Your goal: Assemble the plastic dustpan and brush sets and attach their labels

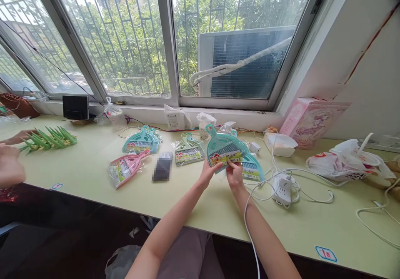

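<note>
Both my hands hold a teal mini dustpan-and-brush set (222,148) in clear wrap, tilted up above the pale green table (193,204). My left hand (208,171) pinches its lower left edge by the label. My right hand (234,175) grips the lower right edge. A second teal set (252,168) lies just behind and right of it. More sets lie on the table: a pink one (126,168), a teal stack (142,140) and a green one (188,150).
A white power strip (283,186) with tangled white cables lies right of my hands. A white plastic bag (346,160) and a pink box (309,120) sit far right. Another person's hands (12,154) are at the left by green clips (50,138). A blurred dark item (163,166) lies mid-table.
</note>
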### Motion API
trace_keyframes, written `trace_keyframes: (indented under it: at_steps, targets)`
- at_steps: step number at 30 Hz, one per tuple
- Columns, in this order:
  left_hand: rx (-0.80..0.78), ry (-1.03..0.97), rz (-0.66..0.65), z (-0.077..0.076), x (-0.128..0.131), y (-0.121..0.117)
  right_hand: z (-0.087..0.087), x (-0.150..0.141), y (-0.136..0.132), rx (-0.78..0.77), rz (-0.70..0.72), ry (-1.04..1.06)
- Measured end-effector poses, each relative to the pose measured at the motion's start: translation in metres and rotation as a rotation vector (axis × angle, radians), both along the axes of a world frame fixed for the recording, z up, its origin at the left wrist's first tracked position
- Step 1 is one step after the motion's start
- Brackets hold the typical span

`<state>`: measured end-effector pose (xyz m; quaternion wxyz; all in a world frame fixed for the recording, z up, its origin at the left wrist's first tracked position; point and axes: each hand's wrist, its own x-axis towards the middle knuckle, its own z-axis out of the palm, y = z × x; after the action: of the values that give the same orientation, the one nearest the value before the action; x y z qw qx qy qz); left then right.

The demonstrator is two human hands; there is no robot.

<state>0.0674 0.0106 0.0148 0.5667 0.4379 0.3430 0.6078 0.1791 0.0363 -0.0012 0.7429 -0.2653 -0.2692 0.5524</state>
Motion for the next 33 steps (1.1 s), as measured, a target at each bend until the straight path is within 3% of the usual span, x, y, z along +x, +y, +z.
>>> trace_keyframes:
  at_steps: [5,13,18,26,29,33]
  targets:
    - [0.064,0.050,0.057,-0.003,-0.008,0.008,-0.005,-0.002,0.004,-0.049,0.042,-0.041]
    - [0.123,0.071,-0.031,0.004,-0.015,0.005,-0.002,0.000,0.004,-0.031,0.050,-0.047]
    - [0.116,0.081,-0.052,0.002,-0.012,0.005,-0.008,0.002,0.008,-0.101,0.012,-0.069]
    - [-0.147,0.068,-0.198,-0.012,-0.001,-0.008,-0.012,0.004,0.010,-0.128,-0.095,-0.099]
    - [-0.177,0.071,-0.149,-0.017,0.003,-0.006,-0.012,0.002,0.009,-0.136,-0.117,-0.094]
    - [-0.095,0.143,0.066,-0.021,0.005,-0.001,-0.015,-0.004,0.007,-0.133,-0.118,-0.114]
